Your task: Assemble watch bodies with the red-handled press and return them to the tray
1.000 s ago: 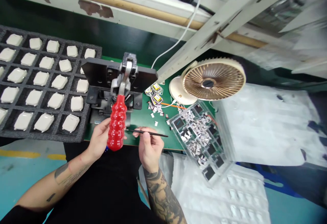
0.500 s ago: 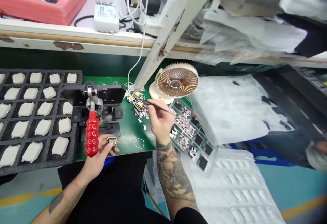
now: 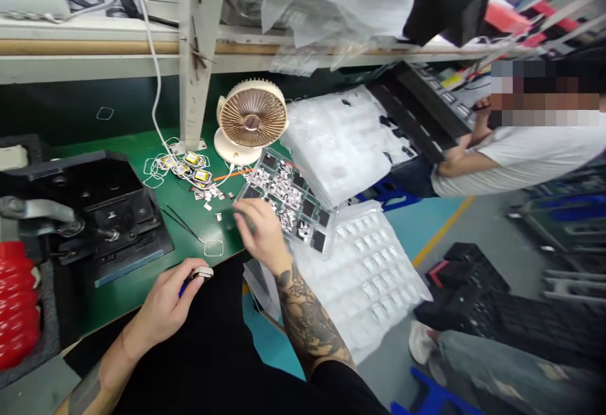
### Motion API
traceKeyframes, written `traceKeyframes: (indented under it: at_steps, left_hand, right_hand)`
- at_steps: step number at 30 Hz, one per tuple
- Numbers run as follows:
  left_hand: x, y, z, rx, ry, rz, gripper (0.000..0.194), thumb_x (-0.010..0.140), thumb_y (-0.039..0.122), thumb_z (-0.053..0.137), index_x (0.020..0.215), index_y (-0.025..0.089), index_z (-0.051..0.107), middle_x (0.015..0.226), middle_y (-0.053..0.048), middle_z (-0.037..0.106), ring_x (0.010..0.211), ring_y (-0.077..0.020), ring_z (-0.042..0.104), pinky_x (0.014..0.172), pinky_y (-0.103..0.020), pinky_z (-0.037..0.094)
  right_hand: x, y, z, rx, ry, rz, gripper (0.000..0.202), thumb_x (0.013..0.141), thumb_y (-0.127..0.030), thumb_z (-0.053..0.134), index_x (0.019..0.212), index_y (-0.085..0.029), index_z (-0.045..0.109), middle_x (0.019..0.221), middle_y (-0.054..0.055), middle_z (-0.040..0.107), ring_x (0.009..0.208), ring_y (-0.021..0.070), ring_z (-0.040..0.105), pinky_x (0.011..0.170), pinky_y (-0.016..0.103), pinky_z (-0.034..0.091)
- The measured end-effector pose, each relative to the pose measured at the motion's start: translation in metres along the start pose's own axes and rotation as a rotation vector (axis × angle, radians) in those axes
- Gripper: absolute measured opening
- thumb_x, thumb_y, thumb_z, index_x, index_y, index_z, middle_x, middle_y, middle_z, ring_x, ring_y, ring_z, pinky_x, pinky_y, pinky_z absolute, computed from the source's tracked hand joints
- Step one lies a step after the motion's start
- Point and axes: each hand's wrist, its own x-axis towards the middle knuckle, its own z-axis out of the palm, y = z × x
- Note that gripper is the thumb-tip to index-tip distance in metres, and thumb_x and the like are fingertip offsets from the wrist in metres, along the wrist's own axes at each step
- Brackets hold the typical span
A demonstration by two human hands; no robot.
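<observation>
up close, left hand [image 3: 163, 307] fingers pinch a small square part [image 3: 202, 272]; right hand [image 3: 258, 228] fingers spread over a clear tray [image 3: 326, 228] on the table [image 3: 142, 279].

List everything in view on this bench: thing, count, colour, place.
press fixture: one, black, left on the green mat.
red handle: one, red, far left edge.
tweezers: one, dark, lying on the mat beside the press fixture.
desk fan: one, cream, back of the mat.
yellow-centred parts: several, left of the desk fan.
clear parts tray: one, holding small silver pieces, right of the mat.
blister trays: stacks, clear white, right side.
co-worker: one, white shirt, far right.
left hand: holds a small part at the mat's front edge.
right hand: empty, at the clear parts tray's near corner.
</observation>
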Motion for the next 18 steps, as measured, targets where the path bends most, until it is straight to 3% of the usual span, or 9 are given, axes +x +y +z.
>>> traceKeyframes:
  at_steps: [2, 5, 9, 12, 14, 16, 18]
  left_hand:
    - [0.009, 0.003, 0.007, 0.028, -0.003, 0.029, 0.023, 0.112, 0.033, 0.06, 0.129, 0.03, 0.074, 0.119, -0.006, 0.081, 0.104, -0.0252, 0.078, 0.093, -0.033, 0.058]
    - [0.02, 0.002, 0.017, 0.03, -0.012, 0.026, 0.025, 0.114, 0.033, 0.057, 0.134, 0.03, 0.072, 0.13, -0.007, 0.081, 0.115, -0.0264, 0.078, 0.1, -0.035, 0.058]
    - [0.023, -0.001, 0.023, -0.02, -0.018, 0.02, 0.027, 0.114, 0.035, 0.057, 0.134, 0.028, 0.073, 0.143, -0.011, 0.077, 0.135, -0.0301, 0.073, 0.115, -0.041, 0.055]
    - [0.018, -0.002, 0.023, -0.182, 0.088, -0.069, 0.028, 0.113, 0.036, 0.062, 0.139, 0.026, 0.064, 0.135, -0.012, 0.08, 0.12, -0.0285, 0.079, 0.105, -0.041, 0.062]
    - [0.013, 0.0, 0.02, -0.314, 0.2, -0.144, 0.029, 0.112, 0.036, 0.065, 0.138, 0.026, 0.056, 0.126, -0.011, 0.081, 0.103, -0.0251, 0.081, 0.09, -0.037, 0.065]
    - [0.01, 0.004, 0.015, -0.333, 0.281, -0.177, 0.024, 0.11, 0.037, 0.068, 0.128, 0.025, 0.057, 0.115, -0.008, 0.081, 0.091, -0.0216, 0.078, 0.079, -0.031, 0.062]
    - [0.009, 0.009, 0.008, -0.217, 0.322, -0.157, 0.017, 0.108, 0.037, 0.07, 0.117, 0.023, 0.066, 0.102, -0.005, 0.078, 0.082, -0.0184, 0.072, 0.072, -0.028, 0.056]
  right_hand:
    - [-0.003, 0.024, -0.033, -0.14, -0.008, 0.077, 0.024, 0.111, -0.021, 0.056, 0.122, -0.023, 0.076, 0.116, 0.01, 0.078, 0.109, 0.0272, 0.07, 0.1, 0.045, 0.054]
    - [-0.003, 0.049, -0.063, -0.325, -0.213, 0.113, 0.022, 0.109, -0.015, 0.057, 0.116, -0.021, 0.077, 0.109, 0.01, 0.078, 0.104, 0.028, 0.068, 0.096, 0.043, 0.053]
    - [0.009, 0.057, -0.064, -0.545, -0.46, 0.051, 0.011, 0.102, -0.012, 0.067, 0.106, -0.018, 0.075, 0.099, 0.012, 0.076, 0.1, 0.0301, 0.066, 0.091, 0.042, 0.052]
    - [0.014, 0.059, -0.06, -0.561, -0.495, 0.016, 0.012, 0.101, -0.009, 0.067, 0.096, -0.018, 0.074, 0.093, 0.013, 0.075, 0.096, 0.0299, 0.066, 0.088, 0.041, 0.052]
    - [0.012, 0.06, -0.061, -0.489, -0.399, -0.007, 0.016, 0.101, -0.009, 0.063, 0.1, -0.017, 0.077, 0.096, 0.013, 0.077, 0.095, 0.0297, 0.069, 0.087, 0.042, 0.054]
    - [0.006, 0.055, -0.058, -0.305, -0.165, -0.009, 0.019, 0.103, -0.013, 0.063, 0.111, -0.019, 0.08, 0.102, 0.012, 0.081, 0.097, 0.0283, 0.073, 0.09, 0.043, 0.058]
    - [0.0, 0.039, -0.046, -0.017, 0.089, 0.043, 0.021, 0.104, -0.019, 0.069, 0.118, -0.025, 0.083, 0.108, 0.007, 0.083, 0.097, 0.0257, 0.077, 0.091, 0.043, 0.062]
